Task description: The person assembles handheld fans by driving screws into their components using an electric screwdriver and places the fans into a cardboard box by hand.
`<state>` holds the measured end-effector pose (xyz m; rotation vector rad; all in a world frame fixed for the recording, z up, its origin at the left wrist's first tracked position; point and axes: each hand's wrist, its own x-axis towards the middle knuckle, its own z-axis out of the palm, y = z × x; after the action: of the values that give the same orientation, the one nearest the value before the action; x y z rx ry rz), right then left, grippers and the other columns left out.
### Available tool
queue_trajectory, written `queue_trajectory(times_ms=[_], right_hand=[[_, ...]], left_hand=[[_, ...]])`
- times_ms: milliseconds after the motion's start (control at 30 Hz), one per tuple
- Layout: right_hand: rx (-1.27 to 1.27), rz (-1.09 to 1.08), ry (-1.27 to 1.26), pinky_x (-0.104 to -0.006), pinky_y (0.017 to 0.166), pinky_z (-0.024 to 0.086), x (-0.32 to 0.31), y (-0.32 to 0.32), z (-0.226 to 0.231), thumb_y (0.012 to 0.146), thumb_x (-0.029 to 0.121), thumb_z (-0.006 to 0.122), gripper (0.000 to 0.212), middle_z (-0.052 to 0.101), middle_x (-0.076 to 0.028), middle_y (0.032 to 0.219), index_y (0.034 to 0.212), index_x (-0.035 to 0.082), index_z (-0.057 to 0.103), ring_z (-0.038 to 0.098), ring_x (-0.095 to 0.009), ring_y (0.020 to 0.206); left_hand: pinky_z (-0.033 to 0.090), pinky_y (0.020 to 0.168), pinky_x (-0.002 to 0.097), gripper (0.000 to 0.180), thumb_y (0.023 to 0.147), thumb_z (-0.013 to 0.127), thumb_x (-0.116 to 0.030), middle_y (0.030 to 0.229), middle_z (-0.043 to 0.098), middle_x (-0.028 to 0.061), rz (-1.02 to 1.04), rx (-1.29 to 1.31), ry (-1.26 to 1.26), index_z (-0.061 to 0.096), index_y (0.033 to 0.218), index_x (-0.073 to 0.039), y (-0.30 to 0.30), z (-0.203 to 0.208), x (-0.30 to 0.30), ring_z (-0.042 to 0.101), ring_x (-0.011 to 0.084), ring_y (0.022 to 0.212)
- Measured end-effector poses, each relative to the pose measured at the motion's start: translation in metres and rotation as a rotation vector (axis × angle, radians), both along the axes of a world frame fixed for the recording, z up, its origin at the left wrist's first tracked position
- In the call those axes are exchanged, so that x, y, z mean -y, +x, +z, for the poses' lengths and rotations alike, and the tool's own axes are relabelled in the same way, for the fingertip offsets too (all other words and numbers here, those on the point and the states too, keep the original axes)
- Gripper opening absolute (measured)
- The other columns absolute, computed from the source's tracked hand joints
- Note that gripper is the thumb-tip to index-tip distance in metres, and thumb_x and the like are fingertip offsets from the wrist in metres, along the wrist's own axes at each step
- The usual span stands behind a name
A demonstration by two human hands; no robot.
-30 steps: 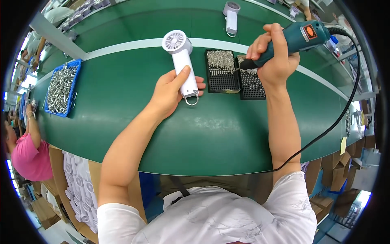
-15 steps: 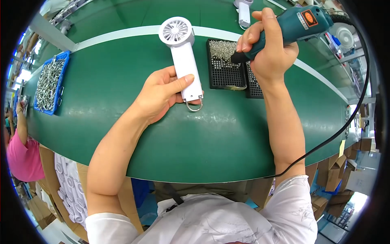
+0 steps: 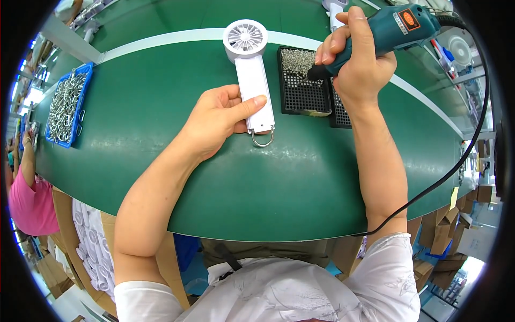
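Note:
My left hand [image 3: 213, 122] is closed around the handle of a white handheld fan [image 3: 253, 80], thumb across its front. The fan's round grille points up and away from me, and a metal loop [image 3: 263, 143] sits at its near end. In my right hand [image 3: 366, 72] is a teal electric screwdriver [image 3: 382, 38], tilted with its black nose down to the left. Its thin bit is over a black perforated tray [image 3: 304, 100] with small silver screws [image 3: 298, 62] heaped at the far side. Whether the bit touches a screw, I cannot tell.
A blue bin [image 3: 81, 102] of metal loops stands at the left. Another black tray [image 3: 340, 114] adjoins the screw tray. The screwdriver's black cord [image 3: 479, 129] curves down the right side. Another white fan [image 3: 336, 13] lies beyond. A person in pink [image 3: 33, 199] is at far left.
My left hand and the fan have shifted slightly to the right, nearer the screw tray. The screwdriver stays over the tray almost unmoved. The whole view has shifted a little.

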<state>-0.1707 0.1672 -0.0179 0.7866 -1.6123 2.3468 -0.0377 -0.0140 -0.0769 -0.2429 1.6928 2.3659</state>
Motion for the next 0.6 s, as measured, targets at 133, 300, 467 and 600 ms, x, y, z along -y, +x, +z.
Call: queue_trajectory(times_ms=[133,300,467,600], right_hand=[[-0.001,0.002,0.005,-0.0359,0.046,0.048,0.0011,-0.0004,-0.0025,0.100,0.022,0.064,0.030,0.054,-0.006,0.060,0.101,-0.008,0.062,0.053,-0.017,0.046],[-0.037,0.002,0.019,-0.0359,0.046,0.049,0.0007,-0.0014,-0.0040,0.101,0.020,0.063,0.027,0.055,-0.006,0.060,0.098,-0.006,0.062,0.054,-0.017,0.046],[-0.048,0.005,0.033,-0.0359,0.046,0.050,0.0015,-0.0005,-0.0046,0.101,0.020,0.063,0.026,0.055,-0.006,0.060,0.096,-0.005,0.062,0.055,-0.017,0.046],[-0.030,-0.039,0.032,-0.0359,0.046,0.051,0.0021,-0.0010,-0.0047,0.101,0.020,0.064,0.025,0.055,-0.006,0.060,0.092,-0.004,0.062,0.056,-0.017,0.047]], left_hand=[[0.061,0.087,0.0380,0.037,0.101,0.066,-0.019,0.109,0.070,0.0143,-0.003,-0.003,0.004,0.056,0.126,0.008,0.0003,-0.0011,0.0002,0.073,0.0222,0.097],[0.061,0.088,0.0374,0.037,0.101,0.066,-0.019,0.109,0.070,0.0136,0.011,-0.006,0.006,0.056,0.126,0.008,0.0007,0.0001,-0.0022,0.072,0.0213,0.097],[0.061,0.088,0.0371,0.037,0.101,0.066,-0.019,0.109,0.070,0.0132,0.007,-0.002,-0.017,0.057,0.125,0.008,0.0007,0.0014,-0.0017,0.072,0.0206,0.097],[0.061,0.087,0.0367,0.037,0.101,0.066,-0.019,0.108,0.070,0.0130,0.002,0.001,-0.039,0.057,0.125,0.008,0.0008,0.0020,-0.0010,0.072,0.0201,0.096]])
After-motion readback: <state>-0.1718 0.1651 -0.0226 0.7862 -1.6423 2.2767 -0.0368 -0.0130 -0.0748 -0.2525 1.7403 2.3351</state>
